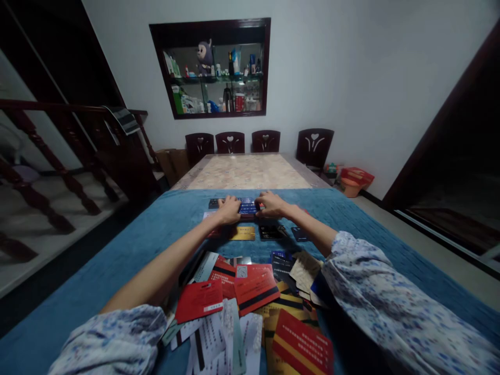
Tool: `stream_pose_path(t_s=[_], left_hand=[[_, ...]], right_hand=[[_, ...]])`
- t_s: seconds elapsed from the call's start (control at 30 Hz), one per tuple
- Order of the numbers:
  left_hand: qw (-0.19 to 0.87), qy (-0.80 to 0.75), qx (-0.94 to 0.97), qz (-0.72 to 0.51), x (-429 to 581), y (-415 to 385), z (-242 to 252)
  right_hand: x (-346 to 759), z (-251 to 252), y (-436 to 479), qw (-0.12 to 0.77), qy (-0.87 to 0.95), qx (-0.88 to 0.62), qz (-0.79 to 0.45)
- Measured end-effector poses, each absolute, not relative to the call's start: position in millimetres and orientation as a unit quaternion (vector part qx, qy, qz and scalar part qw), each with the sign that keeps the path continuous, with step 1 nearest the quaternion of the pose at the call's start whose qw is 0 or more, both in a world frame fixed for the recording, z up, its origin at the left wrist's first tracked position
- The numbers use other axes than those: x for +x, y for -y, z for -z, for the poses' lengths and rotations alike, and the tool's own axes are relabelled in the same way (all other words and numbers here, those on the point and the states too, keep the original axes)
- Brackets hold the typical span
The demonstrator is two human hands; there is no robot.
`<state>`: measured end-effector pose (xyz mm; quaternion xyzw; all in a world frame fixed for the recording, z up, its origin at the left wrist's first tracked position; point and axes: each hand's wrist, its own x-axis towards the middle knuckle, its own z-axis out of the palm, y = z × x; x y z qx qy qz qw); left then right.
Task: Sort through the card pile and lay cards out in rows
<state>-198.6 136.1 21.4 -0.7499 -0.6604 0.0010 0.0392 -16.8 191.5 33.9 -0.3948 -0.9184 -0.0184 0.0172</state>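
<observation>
A dark blue card [247, 206] lies in the far row on the blue cloth. My left hand [230, 210] is closed at its left edge, fingers curled down. At the right edge of the same card, my right hand [271, 204] is closed with thumb and fingers together. A dark card [213, 203] shows just left of my left hand. Nearer to me runs a second row: a gold card [242, 233], a black card [270, 232] and a dark blue-black card [299, 234]. Other cards are partly hidden beneath my hands and forearms.
A loose heap of cards, with a red card [255, 286] among them, spreads between my forearms. The blue cloth [128, 276] covers the near part of the table [246, 172]. Dark chairs [230, 142] stand at the far end. A stair railing [58, 166] is at left.
</observation>
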Motion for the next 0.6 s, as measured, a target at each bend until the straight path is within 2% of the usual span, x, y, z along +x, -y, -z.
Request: stream_pose_path(t_s=[0.6], left_hand=[[0.026, 0.682, -0.731, -0.014, -213.1, -181.5, -15.0]], right_hand=[[-45.1, -17.0, -242.2, -0.007, 0.906, -0.423, 0.015]])
